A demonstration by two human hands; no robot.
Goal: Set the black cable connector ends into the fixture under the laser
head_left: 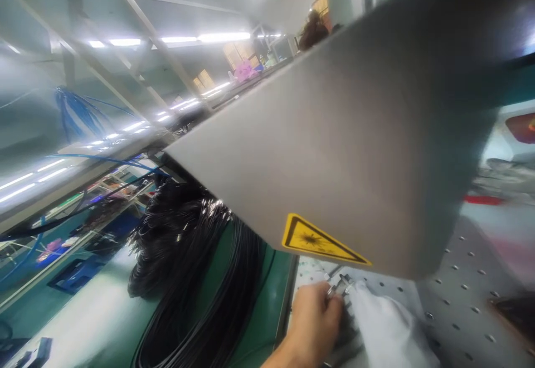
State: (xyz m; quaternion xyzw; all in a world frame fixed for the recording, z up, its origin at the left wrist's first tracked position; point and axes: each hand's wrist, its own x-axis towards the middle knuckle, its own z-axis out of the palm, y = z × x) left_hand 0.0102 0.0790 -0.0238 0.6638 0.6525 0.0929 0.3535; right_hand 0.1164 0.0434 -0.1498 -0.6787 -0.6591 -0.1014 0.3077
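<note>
My left hand (314, 315) reaches in from the bottom edge, bare, with thumb and fingers closed. They pinch near a small shiny metal part (341, 284), whose kind is too blurred to make out. Right beside it, a white cloth-like shape (387, 323) slants up from the bottom right; it looks like a glove or sleeve on my right hand, but no fingers show clearly. Both are over a perforated metal plate (455, 301), below a large grey machine housing (334, 150) with a yellow warning triangle (320, 241).
Thick bundles of black cables (179, 245) lie on a green surface (267, 295) left of the plate. The housing overhangs the hands closely. Blue tubing (104, 159) crosses at the left, near a slanted frame. A red item (485, 200) lies at the right.
</note>
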